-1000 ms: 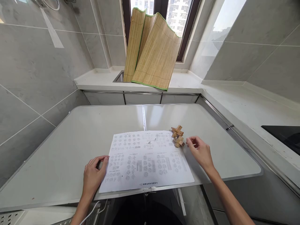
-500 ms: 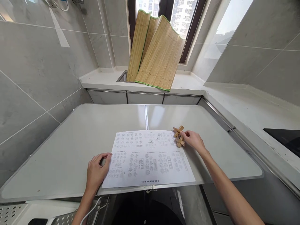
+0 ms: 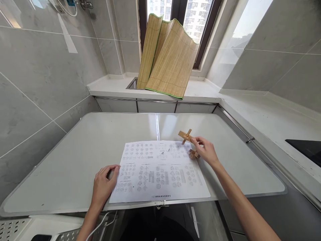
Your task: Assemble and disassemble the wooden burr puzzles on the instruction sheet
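A printed sheet of paper (image 3: pixel 160 180), covered in rows of small diagrams, lies on the white table. At its left edge my left hand (image 3: pixel 106 182) rests with thumb and forefinger brought together on the paper's edge. My right hand (image 3: pixel 206 150) pinches a cross-shaped wooden puzzle piece (image 3: pixel 186 136), held tilted above the sheet's far right corner. Just below those fingers, a second wooden puzzle (image 3: pixel 194 154), a compact interlocked block, sits on the paper's right edge. Its right side is close to my right hand; I cannot tell whether they touch.
The white folding table (image 3: pixel 75 160) has a seam down its middle. Beyond it, a folded bamboo mat (image 3: pixel 173 60) leans against the window over a sink. A counter (image 3: pixel 271 113) with a black cooktop (image 3: pixel 306 150) runs along the right. A white cable (image 3: pixel 100 222) hangs by my left forearm.
My right hand has lifted the cross-shaped wooden puzzle up and to the left, away from the block puzzle, which stays on the paper. My left hand holds its place.
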A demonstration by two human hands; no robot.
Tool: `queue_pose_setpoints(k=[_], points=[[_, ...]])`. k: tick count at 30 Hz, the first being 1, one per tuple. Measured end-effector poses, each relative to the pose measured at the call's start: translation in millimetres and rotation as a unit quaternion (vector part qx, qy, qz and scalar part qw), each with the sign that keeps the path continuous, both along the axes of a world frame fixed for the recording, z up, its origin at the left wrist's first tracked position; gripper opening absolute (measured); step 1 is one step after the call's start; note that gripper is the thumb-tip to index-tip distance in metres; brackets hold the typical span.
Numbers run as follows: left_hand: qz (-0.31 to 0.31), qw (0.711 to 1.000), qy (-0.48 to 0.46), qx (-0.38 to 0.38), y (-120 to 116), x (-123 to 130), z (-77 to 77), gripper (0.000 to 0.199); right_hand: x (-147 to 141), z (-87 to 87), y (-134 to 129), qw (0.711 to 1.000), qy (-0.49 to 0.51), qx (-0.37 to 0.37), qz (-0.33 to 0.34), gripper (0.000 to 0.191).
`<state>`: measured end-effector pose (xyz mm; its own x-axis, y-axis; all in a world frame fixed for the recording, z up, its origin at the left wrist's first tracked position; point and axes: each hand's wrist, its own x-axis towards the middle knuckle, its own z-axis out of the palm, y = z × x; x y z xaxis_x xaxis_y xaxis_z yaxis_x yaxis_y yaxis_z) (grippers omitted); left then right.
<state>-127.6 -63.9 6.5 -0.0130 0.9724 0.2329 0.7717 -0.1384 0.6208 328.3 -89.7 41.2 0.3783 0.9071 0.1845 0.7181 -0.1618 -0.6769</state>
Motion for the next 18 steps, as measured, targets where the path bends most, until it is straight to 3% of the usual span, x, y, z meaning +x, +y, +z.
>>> queue_pose_setpoints(k=[4,6,9,14,18], points=[[-0.008,0.997,-0.038,0.066,-12.2,16.3,12.0,0.031,-46.6,-1.2,-29.8,0.982,0.142,0.066,0.107,0.043],[-0.062,0.993,-0.085,0.055,-19.5,32.7,18.6,0.030,-72.4,-10.5,-44.4,0.969,0.190,0.076,0.135,0.040],[-0.175,0.976,-0.124,-0.028,-26.7,61.0,22.8,0.027,-104.3,-26.2,-58.4,0.959,0.230,0.062,0.155,0.038],[-0.310,0.924,-0.189,-0.118,-24.6,93.6,11.3,0.081,-130.2,-43.3,-61.5,0.962,0.176,0.064,0.196,0.032],[-0.343,0.897,-0.250,-0.125,-19.8,97.9,1.6,0.085,-136.8,-51.7,-61.4,0.961,0.133,0.084,0.228,0.029]])
